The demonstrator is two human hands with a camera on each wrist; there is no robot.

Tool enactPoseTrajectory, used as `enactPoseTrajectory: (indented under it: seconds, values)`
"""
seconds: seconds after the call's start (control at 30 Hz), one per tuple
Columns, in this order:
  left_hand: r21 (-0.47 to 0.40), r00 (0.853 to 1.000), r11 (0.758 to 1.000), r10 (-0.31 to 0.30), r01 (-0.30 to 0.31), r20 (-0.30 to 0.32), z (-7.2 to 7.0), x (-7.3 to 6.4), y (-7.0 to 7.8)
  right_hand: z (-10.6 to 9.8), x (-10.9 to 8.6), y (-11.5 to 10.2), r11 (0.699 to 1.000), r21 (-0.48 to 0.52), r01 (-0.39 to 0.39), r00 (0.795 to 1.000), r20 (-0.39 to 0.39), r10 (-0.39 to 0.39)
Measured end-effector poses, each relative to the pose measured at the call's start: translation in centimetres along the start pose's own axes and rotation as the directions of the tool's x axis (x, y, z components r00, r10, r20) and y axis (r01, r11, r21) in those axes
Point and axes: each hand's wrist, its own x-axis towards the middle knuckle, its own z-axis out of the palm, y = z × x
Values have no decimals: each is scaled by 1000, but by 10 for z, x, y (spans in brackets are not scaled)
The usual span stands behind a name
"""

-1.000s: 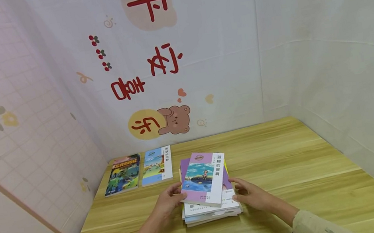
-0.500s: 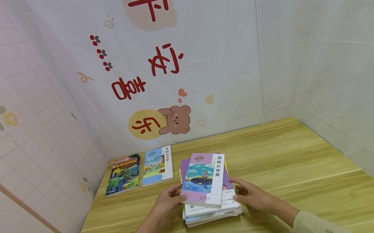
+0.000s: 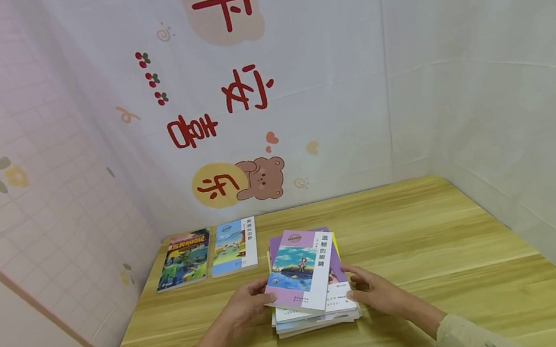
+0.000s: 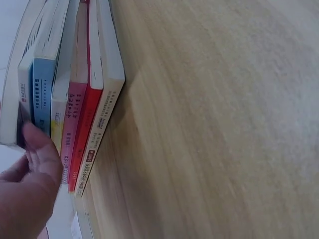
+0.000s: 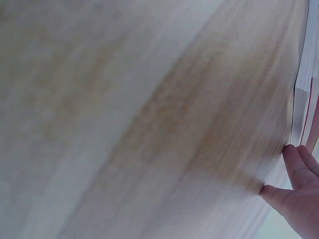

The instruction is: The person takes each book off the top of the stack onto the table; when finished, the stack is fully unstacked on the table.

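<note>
A pink-bordered paperback (image 3: 294, 282) lies askew on top of a stack of books (image 3: 317, 321) near the table's front. My left hand (image 3: 246, 307) pinches its lower left corner, thumb on the cover. In the left wrist view, that hand (image 4: 32, 189) is beside the stack's spines (image 4: 75, 109), which are blue, yellow, pink, red and cream. At the stack's right side rests my right hand (image 3: 378, 291), its fingers loosely bent and the fingertips at the books' edges. The right wrist view shows that hand (image 5: 301, 194) with thumb and fingers spread by the page edges.
Two books lie flat side by side at the table's back left: a dark green, colorful one (image 3: 183, 261) and a light blue one (image 3: 233, 246). The wood-grain table (image 3: 427, 235) meets printed cloth walls (image 3: 332, 99) at the back and both sides.
The pink-bordered paperback has slid slightly left and toward me on the stack, turning a little more askew. My left hand moved left with it. The right hand stays in place.
</note>
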Motion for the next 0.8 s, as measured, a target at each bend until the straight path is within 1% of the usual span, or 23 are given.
enactPoseTrajectory:
  seconds: [0.13,0.33,0.53,0.7,0.8]
  values:
    - [-19,1000,1000,-9,9,18,1,1,1,0,-1,1,1000,3,-12,1000,-7,12]
    - [-86,1000,996,25,-24,11,-1,-2,2,0,0,3,1000,12,-6,1000,-4,6]
    - [-124,999,992,36,-37,-7,-11,-10,1,0,1,5,1000,20,23,1000,-2,-23]
    - [-167,999,985,51,-52,-8,-18,-19,-1,-1,0,5,1000,24,17,1000,0,-17]
    - [-176,998,982,60,-65,-30,-23,-26,-1,-1,0,5,999,29,18,1000,0,-18]
